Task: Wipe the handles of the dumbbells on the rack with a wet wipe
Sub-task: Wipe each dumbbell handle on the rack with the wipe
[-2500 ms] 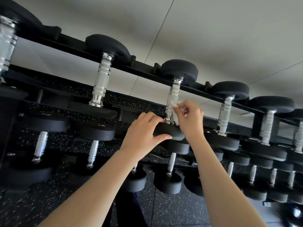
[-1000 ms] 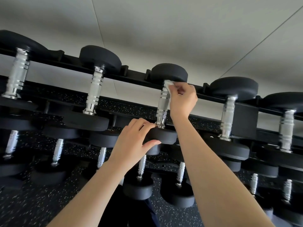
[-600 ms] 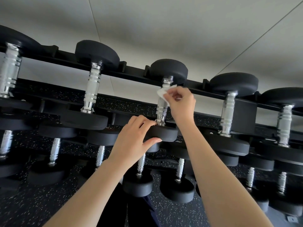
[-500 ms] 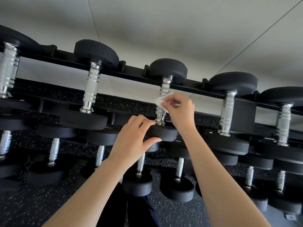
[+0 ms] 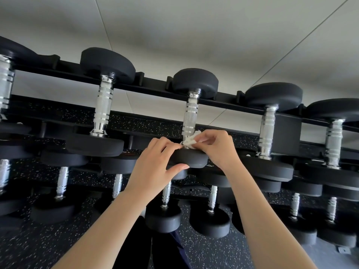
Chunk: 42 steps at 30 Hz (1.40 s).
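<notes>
1. The handle (image 5: 190,115) being wiped is a knurled steel bar. It belongs to a dumbbell on the top tier of the rack (image 5: 153,87). The far head (image 5: 195,82) rests against the upper rail and the near head (image 5: 191,160) faces the person, so the bar is exposed along its whole length.
2. The left hand (image 5: 155,167) grips the near head, with its fingers curled over the top face and its thumb pressed under the rim. This hold probably keeps the dumbbell from rolling in its cradle and would let the person turn the bar.
3. The right hand (image 5: 217,150) pinches a crumpled white wet wipe (image 5: 191,141) between thumb and fingertips. It presses the wipe against the lowest part of the handle, just above the near head.
4. The bunched wipe covers only one side of the bar. The stroke appears to be at its lower end, and the knurling above is uncovered. Whether that part is already clean cannot be told.
5. The left neighbour (image 5: 102,111) and the right neighbour (image 5: 268,129) lie on the same tier, and neither hand touches them. Smaller lower-tier dumbbells (image 5: 165,197) sit beneath and likely await the same treatment.
</notes>
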{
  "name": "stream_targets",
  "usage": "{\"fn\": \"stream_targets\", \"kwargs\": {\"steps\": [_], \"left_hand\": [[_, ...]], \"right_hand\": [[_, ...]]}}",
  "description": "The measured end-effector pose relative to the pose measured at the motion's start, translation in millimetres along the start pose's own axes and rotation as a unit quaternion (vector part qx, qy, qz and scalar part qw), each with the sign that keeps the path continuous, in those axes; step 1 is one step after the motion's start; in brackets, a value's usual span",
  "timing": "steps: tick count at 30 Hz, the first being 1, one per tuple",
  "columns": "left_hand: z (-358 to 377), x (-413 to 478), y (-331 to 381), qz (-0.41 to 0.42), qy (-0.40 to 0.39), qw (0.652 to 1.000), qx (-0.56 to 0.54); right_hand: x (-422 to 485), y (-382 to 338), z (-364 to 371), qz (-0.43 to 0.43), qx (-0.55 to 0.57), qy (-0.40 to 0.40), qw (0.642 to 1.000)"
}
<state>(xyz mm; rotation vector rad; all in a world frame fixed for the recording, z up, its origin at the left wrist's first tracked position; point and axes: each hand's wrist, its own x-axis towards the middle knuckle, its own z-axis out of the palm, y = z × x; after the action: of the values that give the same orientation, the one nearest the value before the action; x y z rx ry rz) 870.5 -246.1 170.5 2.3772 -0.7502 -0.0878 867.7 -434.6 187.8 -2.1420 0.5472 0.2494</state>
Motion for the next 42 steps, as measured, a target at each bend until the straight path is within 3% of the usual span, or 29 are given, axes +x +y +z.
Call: {"fn": "stream_targets", "kwargs": {"steps": [13,24,32,42], "left_hand": [[-1,0,0,-0.012,-0.015,1.0,-0.007],[-1,0,0,-0.015,-0.014,1.0,-0.003],[-1,-1,0,-0.015,-0.015,1.0,0.004],[0,-1,-1,-0.014,-0.015,1.0,-0.003]], "right_hand": [[16,-3,9,0.052,0.205,0.093,0.973],[67,-29,11,0.055,0.333,0.194,0.921],[65,-16,15,0.073,0.5,0.055,0.861],[77,-10,15,0.119,0.585,-0.081,0.798]]}}
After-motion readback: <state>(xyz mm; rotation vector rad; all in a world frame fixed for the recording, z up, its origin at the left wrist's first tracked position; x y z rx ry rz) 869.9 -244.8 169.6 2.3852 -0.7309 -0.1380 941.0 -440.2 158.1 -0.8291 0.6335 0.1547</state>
